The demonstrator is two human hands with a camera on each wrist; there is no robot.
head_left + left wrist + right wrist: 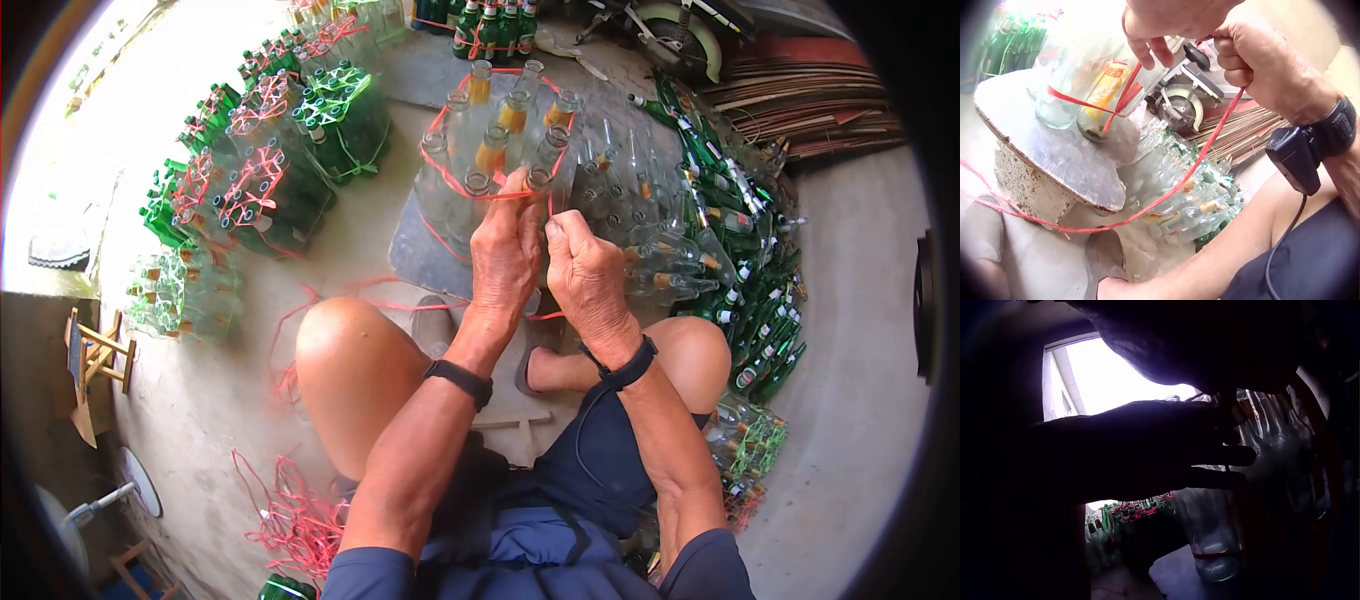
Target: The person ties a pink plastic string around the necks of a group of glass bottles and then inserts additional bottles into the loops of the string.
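- Right hand is curling into a near fist, pinching the red twine; left hand is reaching to the nearest bottle neck, two fingers extending beside the twine; whether its thumb and forefinger are pinching, I cannot tell, the tips being hidden.
- Clear bottles are standing upright in a cluster just beyond the hands, some showing orange labels; the twine is circling their necks and also their lower sides.
- Grey board is carrying the cluster; a rough block is supporting the board; a long twine end is running from the right hand down past the shoes.
- Tied bundles of clear and green bottles are standing to the left; loose clear bottles are lying to the right, a green heap spreading beyond them.
- Wooden planks are lying stacked at the far right, near a scooter; a red tangle is lying on the floor at the near left, a small stool standing farther left.
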